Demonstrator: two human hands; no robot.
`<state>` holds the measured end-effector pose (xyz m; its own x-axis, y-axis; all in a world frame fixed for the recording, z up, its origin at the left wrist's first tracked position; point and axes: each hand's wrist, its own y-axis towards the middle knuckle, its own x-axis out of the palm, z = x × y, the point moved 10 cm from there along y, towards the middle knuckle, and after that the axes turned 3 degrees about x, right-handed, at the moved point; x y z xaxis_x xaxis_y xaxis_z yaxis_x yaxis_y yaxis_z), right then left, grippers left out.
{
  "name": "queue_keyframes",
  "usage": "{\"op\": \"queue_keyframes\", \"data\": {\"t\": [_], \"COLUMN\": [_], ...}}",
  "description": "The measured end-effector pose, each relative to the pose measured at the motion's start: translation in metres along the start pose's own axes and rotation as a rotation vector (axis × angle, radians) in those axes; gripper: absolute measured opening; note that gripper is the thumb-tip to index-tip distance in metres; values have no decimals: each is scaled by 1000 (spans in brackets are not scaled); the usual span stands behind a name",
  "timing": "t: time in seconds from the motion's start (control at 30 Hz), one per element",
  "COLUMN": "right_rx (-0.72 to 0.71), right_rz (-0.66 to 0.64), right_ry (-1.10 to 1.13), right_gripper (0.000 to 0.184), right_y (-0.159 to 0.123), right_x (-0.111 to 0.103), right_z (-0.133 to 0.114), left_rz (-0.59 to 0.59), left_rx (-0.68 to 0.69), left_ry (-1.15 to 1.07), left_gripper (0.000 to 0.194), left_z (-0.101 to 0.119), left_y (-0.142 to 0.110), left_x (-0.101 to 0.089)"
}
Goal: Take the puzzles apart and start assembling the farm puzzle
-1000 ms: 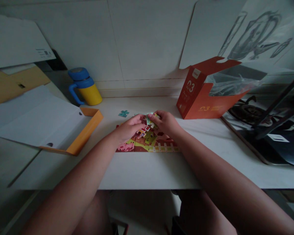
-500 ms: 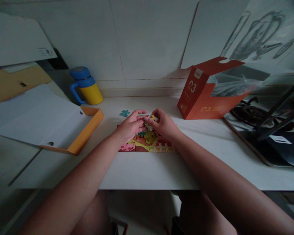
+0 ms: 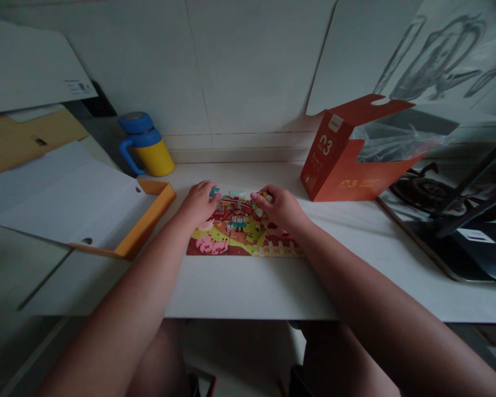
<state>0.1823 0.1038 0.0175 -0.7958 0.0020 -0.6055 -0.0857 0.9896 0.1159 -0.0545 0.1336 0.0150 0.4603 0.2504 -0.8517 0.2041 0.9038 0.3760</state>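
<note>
A partly joined jigsaw puzzle lies flat on the white counter, with a pink tree, a yellow-green path and a pale fence in its picture. At its upper left, my left hand closes thumb and fingers on a teal puzzle piece. Over the upper right of the puzzle, my right hand pinches a yellow and white puzzle piece. A pale green piece shows at the puzzle's top edge between the hands.
On the left stand an open orange box with a white inside and a blue-yellow mug. An orange-red carton holding clear plastic stands at the right, beside a black gas stove. The counter's front edge is near my legs.
My left hand has moved left, away from my right hand, and has taken hold of the teal piece. The pale green piece now lies at the puzzle's top. My right hand has barely moved.
</note>
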Motion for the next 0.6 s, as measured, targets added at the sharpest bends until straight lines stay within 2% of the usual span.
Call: {"op": "queue_keyframes", "data": {"t": [0.1, 0.27, 0.47, 0.6], "right_rx": [-7, -25, -19, -14], "right_rz": [-8, -28, -44, -44], "right_ry": [-24, -55, -65, -76], "right_gripper": [46, 44, 43, 46], "right_y": [-1, -2, -1, -1], "right_x": [1, 2, 3, 3], "right_z": [-2, -4, -2, -3], "left_rz": [-62, -42, -31, -25], "left_rx": [-28, -107, -129, -197], "left_ry": [116, 233, 335, 408], "left_gripper": [28, 15, 26, 30], "left_z": [-16, -19, -13, -13], "left_y": [3, 4, 3, 0], "left_x": [4, -3, -11, -22]}}
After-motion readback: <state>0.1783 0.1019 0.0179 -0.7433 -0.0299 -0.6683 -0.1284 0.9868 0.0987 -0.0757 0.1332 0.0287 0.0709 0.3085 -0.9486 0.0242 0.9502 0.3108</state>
